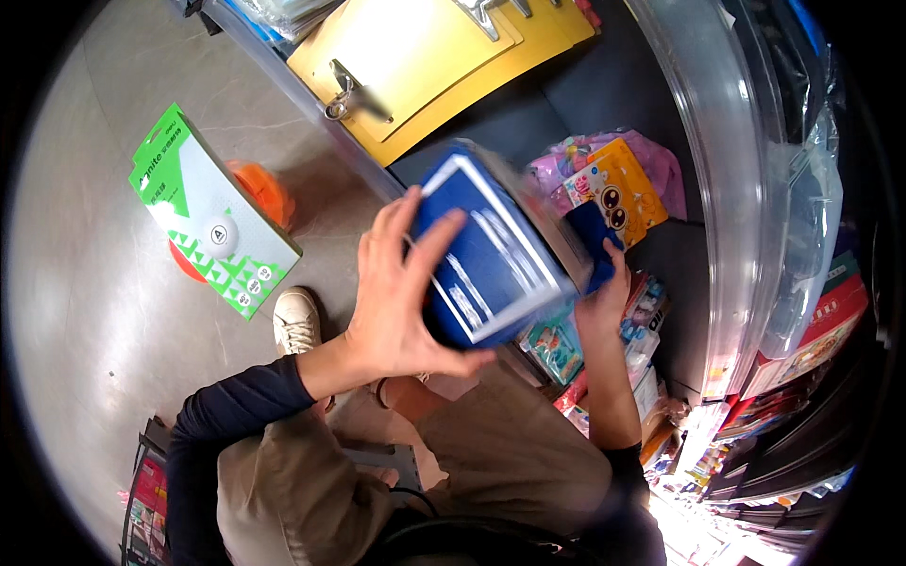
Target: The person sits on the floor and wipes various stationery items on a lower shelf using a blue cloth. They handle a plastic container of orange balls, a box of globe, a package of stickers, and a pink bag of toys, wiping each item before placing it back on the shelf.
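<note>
- blue box (pixel 491 250) mid-frame, held up over the lap; long axis runs 11 to 5 o'clock
- L hand (pixel 401 302) wrapped on its 8 o'clock side, fingers spread over the face; nearer hand w/ more hold
- R hand (pixel 604 292) grips the 3 o'clock end; fingers partly hidden
- green-white pack (pixel 212 212) on floor at 9 o'clock, well apart; yellow clipboards (pixel 415 66) at 12

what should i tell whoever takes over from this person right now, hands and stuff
Left hand: fingers spread over the face of the blue box, gripping it.
Right hand: holds the box's far end from below.
The box is up in the air, tilted, above the dark shelf with the colourful packets.
Yellow clipboards lie further back; a green and white box sits on the floor to the left.
Done: box is lifted in both hands.
Left: it has not been set down anywhere.
</note>
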A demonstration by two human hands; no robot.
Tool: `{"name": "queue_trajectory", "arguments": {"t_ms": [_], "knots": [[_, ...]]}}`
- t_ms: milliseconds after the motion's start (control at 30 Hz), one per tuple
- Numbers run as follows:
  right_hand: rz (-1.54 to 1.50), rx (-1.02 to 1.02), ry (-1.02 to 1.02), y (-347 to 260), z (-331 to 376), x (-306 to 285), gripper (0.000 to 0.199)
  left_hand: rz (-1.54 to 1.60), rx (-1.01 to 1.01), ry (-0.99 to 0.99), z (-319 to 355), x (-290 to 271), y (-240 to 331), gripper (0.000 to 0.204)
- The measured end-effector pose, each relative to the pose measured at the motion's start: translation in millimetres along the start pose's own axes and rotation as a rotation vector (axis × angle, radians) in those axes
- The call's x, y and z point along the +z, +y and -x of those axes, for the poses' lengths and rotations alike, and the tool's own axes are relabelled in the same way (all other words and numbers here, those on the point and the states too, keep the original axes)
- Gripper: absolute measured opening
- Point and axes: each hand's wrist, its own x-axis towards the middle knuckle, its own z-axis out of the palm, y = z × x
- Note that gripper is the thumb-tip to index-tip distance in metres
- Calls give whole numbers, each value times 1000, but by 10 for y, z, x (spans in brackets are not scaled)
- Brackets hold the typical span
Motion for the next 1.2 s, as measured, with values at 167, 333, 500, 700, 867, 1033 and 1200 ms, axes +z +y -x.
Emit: {"name": "queue_trajectory", "arguments": {"t_ms": [167,333,500,700,867,1033,1200], "knots": [[-159,290,-44,6,-89,-83,35,-214,305,-193,-5,-25,-6,95],[55,-211,115,-193,16,58,39,-430,420,-364,26,52,-41,91],[967,-744,-874,-520,385,637,34,-625,781,-259,371,406,-162,48],[1013,-468,-1391,379,165,913,28,-552,840,-300,689,490,-403,34],[1106,-411,-1039,650,-453,386,29,-548,930,-356,771,424,-537,32],[1120,-566,-1013,520,38,443,31,-527,909,-356,789,401,-544,35],[953,-353,-1185,325,406,529,25,-443,804,-580,653,82,-337,52]]}}
